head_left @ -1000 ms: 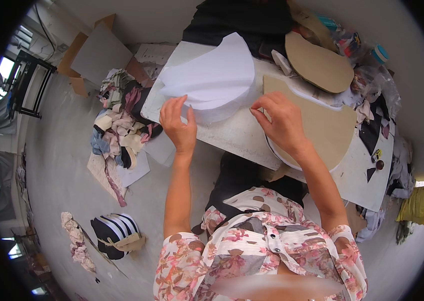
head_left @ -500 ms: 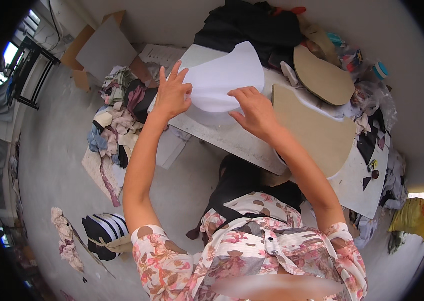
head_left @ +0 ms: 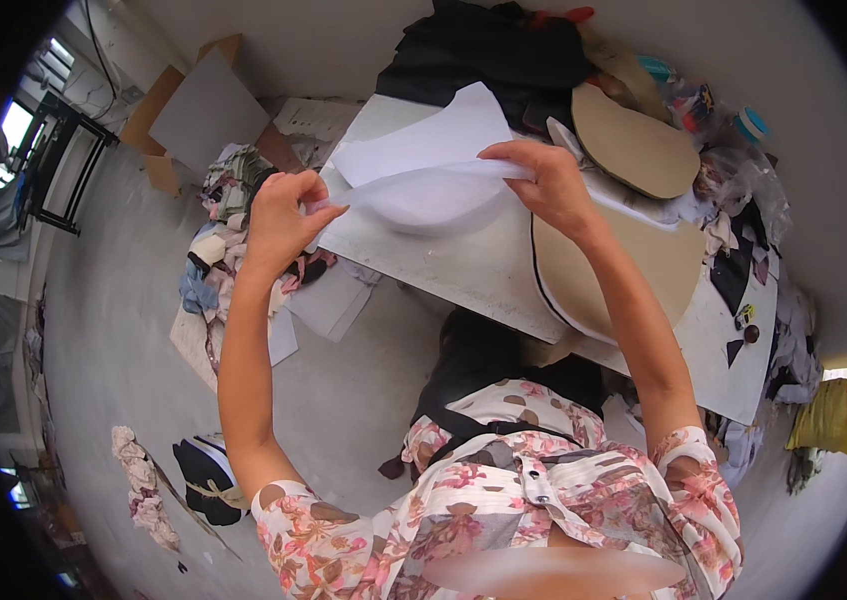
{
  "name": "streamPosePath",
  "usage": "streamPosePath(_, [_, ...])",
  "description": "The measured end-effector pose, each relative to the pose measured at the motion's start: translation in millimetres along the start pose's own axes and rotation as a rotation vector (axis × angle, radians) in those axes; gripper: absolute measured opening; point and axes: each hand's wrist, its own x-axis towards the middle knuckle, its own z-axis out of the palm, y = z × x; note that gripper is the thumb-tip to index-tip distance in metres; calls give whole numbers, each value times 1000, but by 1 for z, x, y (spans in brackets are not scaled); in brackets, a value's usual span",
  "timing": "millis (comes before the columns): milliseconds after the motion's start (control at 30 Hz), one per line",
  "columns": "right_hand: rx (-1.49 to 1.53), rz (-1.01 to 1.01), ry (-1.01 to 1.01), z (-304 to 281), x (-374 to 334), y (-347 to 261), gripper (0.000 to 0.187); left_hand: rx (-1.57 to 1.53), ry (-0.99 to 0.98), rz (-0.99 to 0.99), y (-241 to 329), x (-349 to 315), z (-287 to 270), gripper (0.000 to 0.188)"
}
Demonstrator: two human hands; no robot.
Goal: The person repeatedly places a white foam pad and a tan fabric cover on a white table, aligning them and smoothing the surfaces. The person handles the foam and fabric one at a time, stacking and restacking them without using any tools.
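A thin white fabric-like sheet (head_left: pixel 433 205) hangs slack between my two hands, its lower edge bowed toward me. My left hand (head_left: pixel 286 218) is closed, pinching the sheet's left end between thumb and fingers just off the table's left edge. At the opposite end, my right hand (head_left: pixel 550 188) grips the sheet, fingers pointing left. Behind it a similar white curved piece (head_left: pixel 443 135) lies on the pale table (head_left: pixel 443 262). To the right of my right hand are a large tan curved panel (head_left: pixel 633 270) and a smaller rounded tan panel (head_left: pixel 638 145).
Black cloth (head_left: pixel 488 55) is heaped at the table's far side. Clear plastic bags (head_left: pixel 748 180) and scraps crowd the right end. Fabric scraps (head_left: pixel 223 235) are piled left of the table, near an open cardboard box (head_left: pixel 208 110). A tied black bundle (head_left: pixel 208 485) rests on the floor.
Both hands have taken hold of the top white sheet and raised its near edge. My left hand moved left and nearer; my right hand moved up and slightly right.
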Motion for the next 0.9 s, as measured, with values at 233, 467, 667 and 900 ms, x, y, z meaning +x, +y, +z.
streamPosePath(233, [729,65,-14,-48,-36,3,15,-406,-250,-250,27,-3,-6,21])
streamPosePath(467, [699,98,222,-80,-65,-20,13,-686,-347,-104,55,-3,5,22])
streamPosePath(667, [532,55,111,-96,-85,-20,11,-688,-449,-68,82,5,20,28])
streamPosePath(900, [650,82,382,-125,-136,-1,20,-1059,-456,-48,100,9,33,30])
